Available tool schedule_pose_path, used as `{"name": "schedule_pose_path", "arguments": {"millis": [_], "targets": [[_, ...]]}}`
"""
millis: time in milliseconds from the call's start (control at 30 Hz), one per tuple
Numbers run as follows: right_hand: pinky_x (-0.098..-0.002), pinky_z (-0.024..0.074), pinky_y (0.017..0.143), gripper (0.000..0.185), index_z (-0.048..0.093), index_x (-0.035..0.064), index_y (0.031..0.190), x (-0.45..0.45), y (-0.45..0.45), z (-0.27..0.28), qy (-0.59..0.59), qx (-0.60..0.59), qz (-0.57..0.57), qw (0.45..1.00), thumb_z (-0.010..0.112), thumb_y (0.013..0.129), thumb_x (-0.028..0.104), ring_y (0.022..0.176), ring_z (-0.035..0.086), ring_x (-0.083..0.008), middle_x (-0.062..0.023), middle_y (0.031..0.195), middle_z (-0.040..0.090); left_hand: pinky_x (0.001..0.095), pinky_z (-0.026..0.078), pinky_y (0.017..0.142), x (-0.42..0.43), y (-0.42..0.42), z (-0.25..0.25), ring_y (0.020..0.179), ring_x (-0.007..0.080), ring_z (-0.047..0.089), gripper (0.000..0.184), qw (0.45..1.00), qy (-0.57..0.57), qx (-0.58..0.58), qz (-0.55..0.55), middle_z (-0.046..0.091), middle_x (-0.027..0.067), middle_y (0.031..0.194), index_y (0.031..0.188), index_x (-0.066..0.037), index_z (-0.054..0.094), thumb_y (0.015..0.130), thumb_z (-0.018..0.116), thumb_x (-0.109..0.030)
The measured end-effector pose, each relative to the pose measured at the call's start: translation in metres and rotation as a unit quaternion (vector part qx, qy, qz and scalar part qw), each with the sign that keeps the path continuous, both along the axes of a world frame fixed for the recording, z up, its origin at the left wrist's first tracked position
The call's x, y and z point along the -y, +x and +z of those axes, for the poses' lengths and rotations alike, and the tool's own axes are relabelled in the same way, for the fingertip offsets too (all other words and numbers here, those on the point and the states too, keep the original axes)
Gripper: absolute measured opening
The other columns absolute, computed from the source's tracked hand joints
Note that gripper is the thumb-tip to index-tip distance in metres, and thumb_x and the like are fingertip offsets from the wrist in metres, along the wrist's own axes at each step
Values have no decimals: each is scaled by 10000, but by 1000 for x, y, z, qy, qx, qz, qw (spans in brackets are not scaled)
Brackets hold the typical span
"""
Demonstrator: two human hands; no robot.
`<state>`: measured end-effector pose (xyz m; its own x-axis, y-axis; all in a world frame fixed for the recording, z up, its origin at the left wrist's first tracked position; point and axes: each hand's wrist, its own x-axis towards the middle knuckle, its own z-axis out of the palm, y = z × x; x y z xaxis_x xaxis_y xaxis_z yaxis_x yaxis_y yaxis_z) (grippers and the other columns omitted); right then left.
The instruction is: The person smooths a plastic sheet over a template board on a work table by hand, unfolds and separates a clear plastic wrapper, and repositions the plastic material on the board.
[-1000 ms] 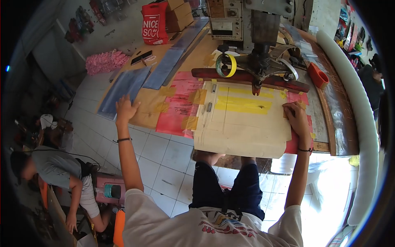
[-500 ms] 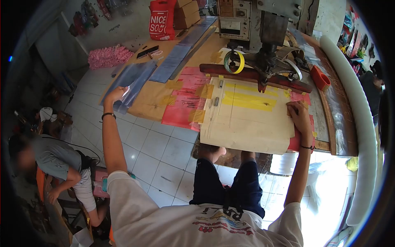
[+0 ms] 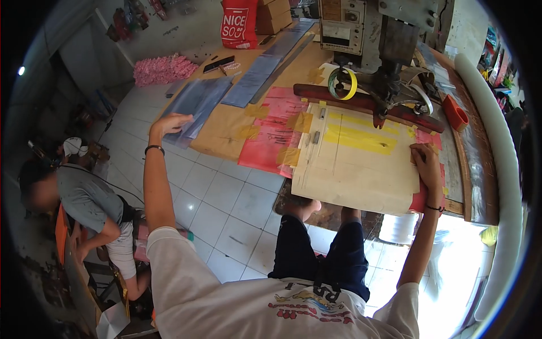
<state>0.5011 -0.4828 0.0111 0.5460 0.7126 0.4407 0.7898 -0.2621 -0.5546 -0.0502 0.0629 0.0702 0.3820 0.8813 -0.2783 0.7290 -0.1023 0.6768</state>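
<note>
Our fingers work over a broad brown table (image 3: 217, 141). The cream sheet with yellow stripes (image 3: 361, 178) has its right edge beneath the curled fingers of our right hand (image 3: 427, 163); we can't tell whether they grip it. At the slightly bent fingers of our left hand (image 3: 171, 123) lie bluish see-through plastic sheets (image 3: 199, 101) (a pinch there, we can't tell). Red film (image 3: 264, 144) lies between both hands' fingers; beyond the left fingers rests a flat black phone (image 3: 219, 64).
</note>
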Motion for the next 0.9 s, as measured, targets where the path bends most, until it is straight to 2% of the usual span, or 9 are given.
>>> {"name": "schedule_pose_path", "arguments": {"millis": [33,233,333,633,900], "targets": [[-335,477,740,152,678,26,1007,1,1,-1,0,5,-4,1000,606,890,91,789,620,-247,-126,895,607,356,482,924,4,1,1,1080,177,602,470,1000,-9,8,-8,671,77,1136,1126,-60,699,846,718,-438],[-332,477,730,155,678,30,1015,1,0,1,3,17,-4,1000,604,887,78,779,619,-244,-125,884,610,283,476,815,20,25,14,964,177,625,442,983,57,-148,-96,700,72,1059,1059,-58,715,782,796,-393],[-333,476,728,157,679,33,1016,1,-3,4,0,21,-7,1000,604,885,75,771,616,-240,-121,888,611,319,492,814,16,30,17,998,165,606,462,977,44,-181,-104,701,41,1044,1109,-83,696,761,823,-358],[-334,473,705,153,678,33,1015,1,-2,2,-2,29,-10,1000,608,896,96,733,610,-237,-119,881,602,416,491,949,20,37,26,1107,221,591,392,978,0,-179,-103,669,68,1128,1159,-75,670,833,760,-273],[-339,468,712,155,681,33,1014,1,-2,3,-1,20,-2,1000,611,888,90,757,610,-240,-121,863,593,407,504,935,0,27,15,1090,195,594,342,982,-8,-151,-114,674,53,1120,1140,-84,673,843,750,-235]]}}
